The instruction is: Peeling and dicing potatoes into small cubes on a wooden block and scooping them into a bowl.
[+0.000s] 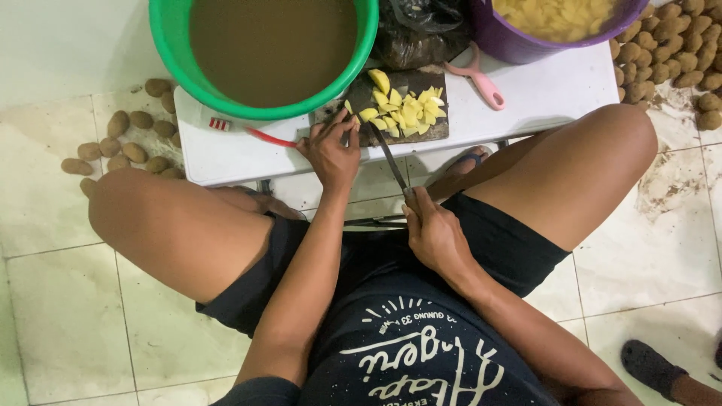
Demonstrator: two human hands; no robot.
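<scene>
The person sits over a low white bench with bare knees spread to either side. The right hand is wrapped around the handle of a long knife, fingers curled tight about the grip, and the dark blade runs up and to the left onto a dark cutting board at the near edge of the bench. The left hand rests at the board's left end, its fingers bent and pressed together down on the board, touching the nearest of the yellow potato pieces. Those pieces lie heaped on the middle of the board, just right of the blade.

Far left on the bench stands a green tub filled with murky brown water. A red-handled toothbrush lies in front of it, near the left hand. A pink peeler lies right of the board, and behind it a purple bucket holds more cut potato. A dark plastic bag sits between tub and bucket. Unpeeled potatoes are scattered on the tiled floor at left, and a larger pile lies at far right.
</scene>
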